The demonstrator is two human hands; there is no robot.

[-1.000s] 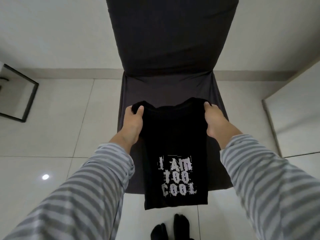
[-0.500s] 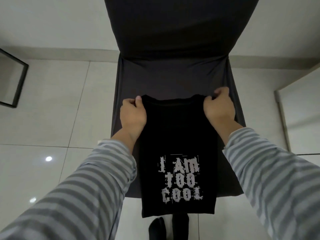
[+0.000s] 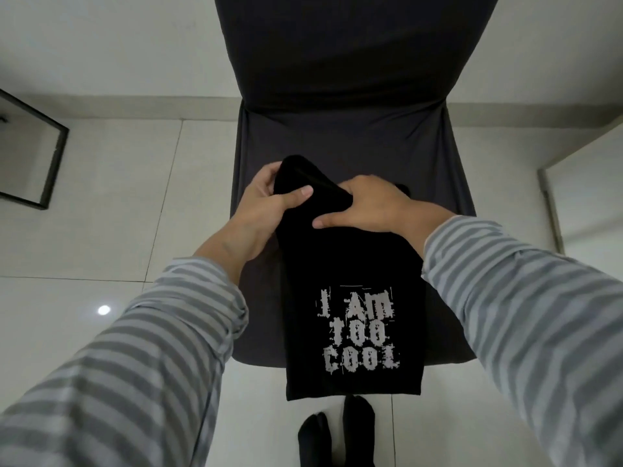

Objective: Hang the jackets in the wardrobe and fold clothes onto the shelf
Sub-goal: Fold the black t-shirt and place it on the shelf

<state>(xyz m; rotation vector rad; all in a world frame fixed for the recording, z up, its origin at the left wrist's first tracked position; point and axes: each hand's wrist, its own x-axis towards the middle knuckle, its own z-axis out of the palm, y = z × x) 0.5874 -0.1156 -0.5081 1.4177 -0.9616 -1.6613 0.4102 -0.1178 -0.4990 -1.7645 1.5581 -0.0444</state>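
Black cotton T-shirt (image 3: 350, 264) with white lettering lies on dark grey covered chair (image 3: 340, 129) seat, hem hanging off at 6 o'clock. Left hand (image 3: 266, 203) grips raised collar end; right hand (image 3: 367, 207) pinches fabric beside it.

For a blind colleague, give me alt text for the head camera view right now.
Both hands grip the top of a black T-shirt printed "I AM TOO COOL", left hand, right hand, over a dark covered chair on a pale tiled floor.
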